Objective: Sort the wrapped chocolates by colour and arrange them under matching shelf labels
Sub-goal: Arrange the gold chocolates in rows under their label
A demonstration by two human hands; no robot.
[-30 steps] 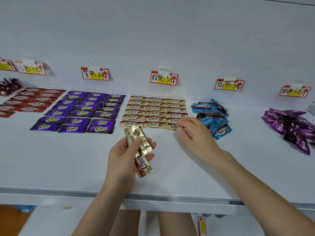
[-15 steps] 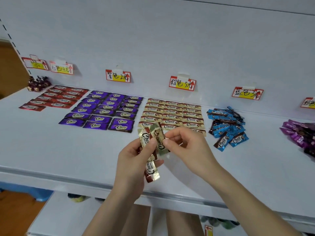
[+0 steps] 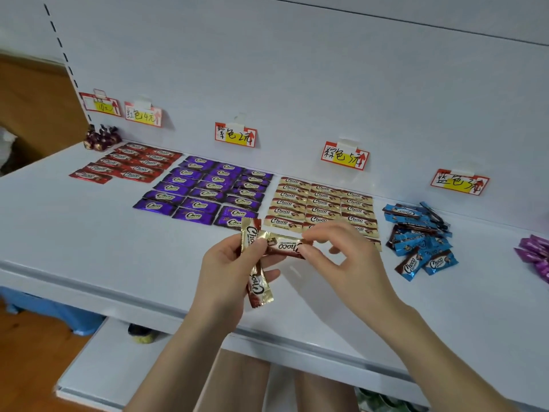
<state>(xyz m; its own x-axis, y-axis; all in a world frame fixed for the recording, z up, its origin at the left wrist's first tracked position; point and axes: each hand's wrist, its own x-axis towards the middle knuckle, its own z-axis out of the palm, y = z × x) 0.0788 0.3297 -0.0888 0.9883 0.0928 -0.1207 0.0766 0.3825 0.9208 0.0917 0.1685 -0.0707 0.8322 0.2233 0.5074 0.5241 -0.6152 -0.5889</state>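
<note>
My left hand grips a small bunch of gold-wrapped chocolates above the white shelf. My right hand pinches one gold chocolate by its right end, while its left end is still under my left thumb. Behind the hands, gold chocolates lie in rows under the brown label. Purple rows sit below the purple label, red rows below the red label. A loose blue pile lies below the blue label.
A heap of pink-purple chocolates shows at the right edge. Dark twist-wrapped sweets sit in the back left corner under another label. A lower shelf juts out beneath, with a blue tub on the wooden floor.
My right hand came back from the gold rows to the bunch in my left hand and now pinches one gold chocolate, pulling it sideways. The view shifted right and down.
</note>
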